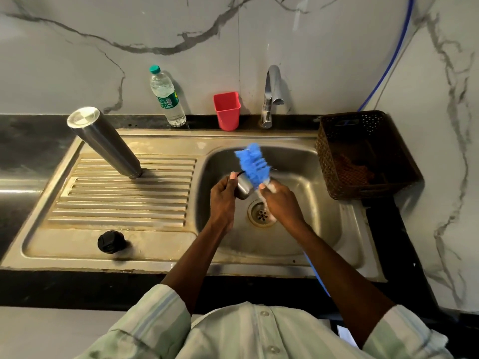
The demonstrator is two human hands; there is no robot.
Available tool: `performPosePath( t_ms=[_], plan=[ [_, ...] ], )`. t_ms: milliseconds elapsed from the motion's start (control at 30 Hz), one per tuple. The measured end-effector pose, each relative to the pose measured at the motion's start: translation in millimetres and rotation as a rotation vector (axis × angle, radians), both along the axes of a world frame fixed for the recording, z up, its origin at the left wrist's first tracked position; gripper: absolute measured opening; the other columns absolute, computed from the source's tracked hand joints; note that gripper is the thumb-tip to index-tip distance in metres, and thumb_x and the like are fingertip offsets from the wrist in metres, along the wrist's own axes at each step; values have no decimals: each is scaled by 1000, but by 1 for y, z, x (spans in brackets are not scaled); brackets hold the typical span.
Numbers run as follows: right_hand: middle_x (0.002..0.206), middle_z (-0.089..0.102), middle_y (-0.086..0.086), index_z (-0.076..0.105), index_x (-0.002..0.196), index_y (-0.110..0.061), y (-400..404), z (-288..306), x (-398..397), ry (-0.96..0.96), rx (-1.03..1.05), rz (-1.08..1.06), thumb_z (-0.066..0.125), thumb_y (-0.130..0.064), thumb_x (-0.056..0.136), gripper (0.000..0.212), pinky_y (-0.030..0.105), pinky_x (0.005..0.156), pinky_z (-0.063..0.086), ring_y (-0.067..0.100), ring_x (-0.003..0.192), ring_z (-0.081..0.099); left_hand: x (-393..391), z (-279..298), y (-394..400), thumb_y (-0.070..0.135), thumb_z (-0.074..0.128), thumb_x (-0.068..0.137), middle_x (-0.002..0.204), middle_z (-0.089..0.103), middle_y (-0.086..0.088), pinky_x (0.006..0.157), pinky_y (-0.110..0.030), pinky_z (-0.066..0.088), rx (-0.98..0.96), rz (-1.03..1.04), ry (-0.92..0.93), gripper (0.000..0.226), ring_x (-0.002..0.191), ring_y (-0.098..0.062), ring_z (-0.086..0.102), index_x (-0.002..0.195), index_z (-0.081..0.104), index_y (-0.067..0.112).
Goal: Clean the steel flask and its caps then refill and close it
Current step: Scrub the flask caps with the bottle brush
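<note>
- Light is moderate and soft, coming from above and somewhat left; the marble wall is evenly lit
- The steel flask throws a shadow to the right over the drainboard ribs; the black cap has a small one
- Glare sits on the flask's upturned base and the tap
- The blue brush is smeared by motion blur
- Wide-angle bending curves the counter edge and wall corners; the dark basket loses detail inside
</note>
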State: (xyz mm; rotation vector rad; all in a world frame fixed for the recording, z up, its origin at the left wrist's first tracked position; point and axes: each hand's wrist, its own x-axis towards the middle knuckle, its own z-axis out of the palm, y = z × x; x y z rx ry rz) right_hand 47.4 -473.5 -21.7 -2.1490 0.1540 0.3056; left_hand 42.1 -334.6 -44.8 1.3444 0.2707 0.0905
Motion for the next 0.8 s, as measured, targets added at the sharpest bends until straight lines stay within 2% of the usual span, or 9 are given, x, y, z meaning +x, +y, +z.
performPosePath(
  t_ms=[67,167,333,467,533,600,667,733,800],
  plan=[
    [113,69,0,59,125,-34,-3,-1,0,4,-1,-9,47,-42,97,31,38,87,50,25,103,63,1,7,-1,28,49,103,96,69,-9,80,-33,54,-32,13,-10,26,92,-22,63,103,68,9],
    [113,68,-6,56,130,-34,3,2,-15,-30,43,30,47,-38,98,33,33,85,48,18,99,61,8,5,7,33,52,102,93,67,-13,83,-42,50,-5,59,13,26,89,-27,60,94,67,13],
    [111,68,-2,62,121,-30,0,2,-5,2,136,-52,47,-33,99,27,28,79,44,18,97,62,4,8,0,32,53,102,96,63,-19,81,-40,50,-52,24,23,32,91,-28,58,101,62,2],
    [113,65,-10,58,130,-34,-1,1,-4,-19,106,19,48,-35,98,34,32,90,48,13,101,60,7,5,5,30,50,103,105,68,-24,88,-40,54,-82,30,48,35,97,-28,66,107,63,-2],
    [113,69,-3,61,123,-35,-4,2,2,23,136,-16,49,-39,95,31,41,91,52,20,101,64,5,10,1,28,49,104,97,72,-14,85,-35,56,-112,23,53,31,94,-21,68,102,65,3],
    [113,70,-1,62,122,-35,-3,2,2,23,143,-13,48,-40,95,31,39,90,52,22,99,64,8,11,-1,28,48,104,91,73,-6,80,-33,57,-180,59,78,28,90,-17,68,95,67,9],
    [114,68,-5,60,126,-35,-1,3,-3,7,146,5,49,-38,97,31,34,90,51,17,100,63,11,9,3,31,50,103,96,72,-11,80,-36,56,-219,98,90,29,95,-24,67,97,67,9],
    [108,70,-5,64,116,-42,0,-1,-3,31,179,-12,50,-40,95,25,38,90,52,19,97,65,9,8,3,30,51,103,97,72,-13,81,-38,57,-225,95,96,29,96,-26,67,97,67,7],
    [93,71,-4,65,95,-53,-1,-4,2,102,239,-87,52,-49,87,16,42,83,54,25,89,66,4,9,-5,27,51,103,92,74,-9,81,-36,58,-256,80,100,27,92,-20,70,93,67,8]
  ],
)
